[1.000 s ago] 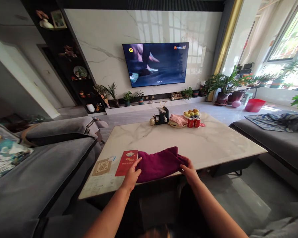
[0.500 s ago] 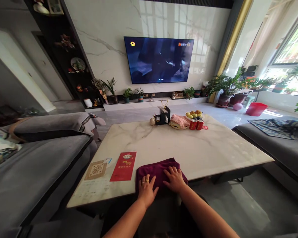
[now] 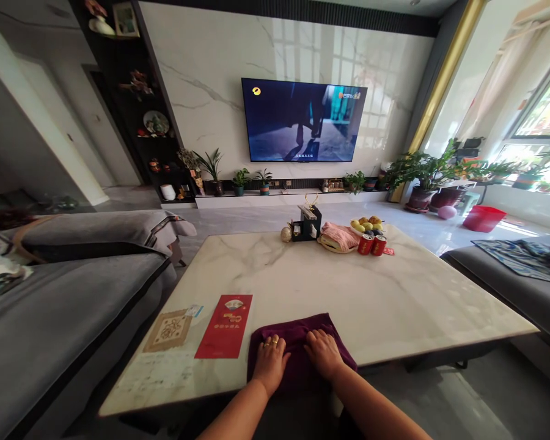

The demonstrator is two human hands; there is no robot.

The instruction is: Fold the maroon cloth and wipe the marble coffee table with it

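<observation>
Lower centre of the frame: folded plum towel (image 3: 297, 327), lying at the near edge of the marble surface (image 3: 330, 293), its long axis running across the frame, parallel to that edge; left hand (image 3: 270, 365), ringed, and right hand (image 3: 324, 353) rest side by side on top of it, both open, palms down, fingers flat, gripping nothing; towel lies directly under both, neither hand clearly nearer; just left of it, red envelope (image 3: 223, 326), apart from the towel; further left, printed QR-code card (image 3: 167, 330); far end of the surface, upper centre: black holder (image 3: 308, 225), pink cloth (image 3: 339, 236) on a plate, bowl of fruit (image 3: 364, 226), two red cans (image 3: 372, 244); above them, wall-mounted television (image 3: 304, 120).
</observation>
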